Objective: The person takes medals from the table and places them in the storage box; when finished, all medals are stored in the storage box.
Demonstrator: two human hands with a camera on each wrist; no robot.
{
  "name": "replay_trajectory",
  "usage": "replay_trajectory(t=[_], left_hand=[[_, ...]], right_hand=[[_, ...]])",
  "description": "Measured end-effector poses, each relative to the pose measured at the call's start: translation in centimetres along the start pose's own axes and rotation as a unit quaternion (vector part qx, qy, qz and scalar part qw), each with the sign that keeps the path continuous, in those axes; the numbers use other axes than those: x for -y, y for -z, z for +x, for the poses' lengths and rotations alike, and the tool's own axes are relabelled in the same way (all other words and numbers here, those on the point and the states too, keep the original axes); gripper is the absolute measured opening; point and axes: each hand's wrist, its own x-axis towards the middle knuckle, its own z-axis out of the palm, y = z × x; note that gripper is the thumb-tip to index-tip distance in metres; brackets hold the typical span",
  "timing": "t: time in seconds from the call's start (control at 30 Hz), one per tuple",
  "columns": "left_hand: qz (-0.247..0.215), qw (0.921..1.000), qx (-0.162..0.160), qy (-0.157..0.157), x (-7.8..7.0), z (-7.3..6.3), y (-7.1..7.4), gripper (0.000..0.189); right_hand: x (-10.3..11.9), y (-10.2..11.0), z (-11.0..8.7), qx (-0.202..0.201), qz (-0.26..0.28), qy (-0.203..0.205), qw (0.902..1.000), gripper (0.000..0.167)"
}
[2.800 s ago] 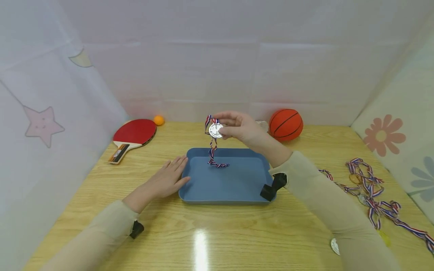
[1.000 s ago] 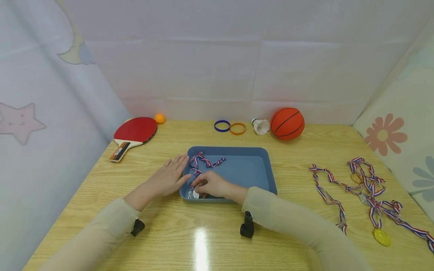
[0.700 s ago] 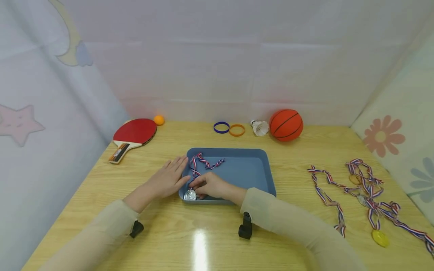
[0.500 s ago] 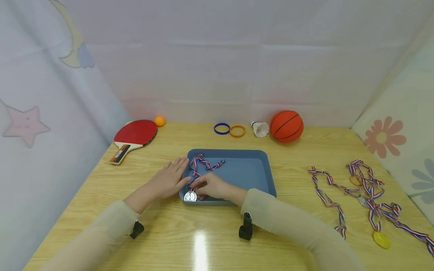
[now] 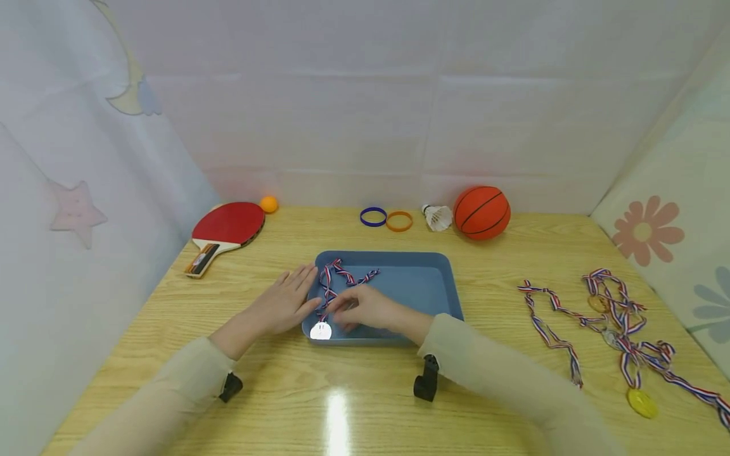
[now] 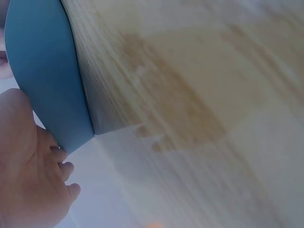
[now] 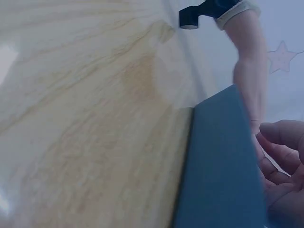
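Note:
A silver medal (image 5: 320, 330) lies flat in the near left corner of a blue tray (image 5: 413, 291), its striped, knotted ribbon (image 5: 326, 278) running up the left side. My right hand (image 5: 367, 308) hovers over the tray just right of the medal, fingers loosely bent, with nothing seen between them. The right wrist view shows this hand (image 7: 287, 190) beyond the tray's wall (image 7: 221, 161). My left hand (image 5: 283, 301) rests at the tray's left rim with straight fingers. In the left wrist view, the left hand (image 6: 28, 166) is against the tray's outer side (image 6: 47, 71).
On the right lie tangled striped ribbons (image 5: 556, 342) with a gold medal (image 5: 641, 403), a silver one (image 5: 611, 339) and a bronze-coloured one (image 5: 597, 303). Along the back are a table tennis bat (image 5: 230, 221), orange ball (image 5: 268, 204), blue wristband (image 5: 373, 223), orange wristband (image 5: 399, 228), shuttlecock (image 5: 438, 218) and small basketball (image 5: 482, 213).
My right hand carried the silver medal down from above the tray's far side into the near left corner, let go and shifted slightly right. My left hand stayed put.

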Motion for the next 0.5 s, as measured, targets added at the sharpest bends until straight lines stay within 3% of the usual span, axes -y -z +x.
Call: replay_trajectory(t=[0.23,0.5], left_hand=[[-0.004,1.0000,0.000,0.002,0.0,0.0,-0.1,0.065],[-0.003,1.0000,0.000,0.000,0.2,0.0,-0.2,0.066]], right_hand=[[2.2,2.4,-3.3,-0.001,-0.012,0.033,0.9994,0.023],[3.9,6.2,-8.5,-0.034,-0.030,0.078,0.9959,0.024]])
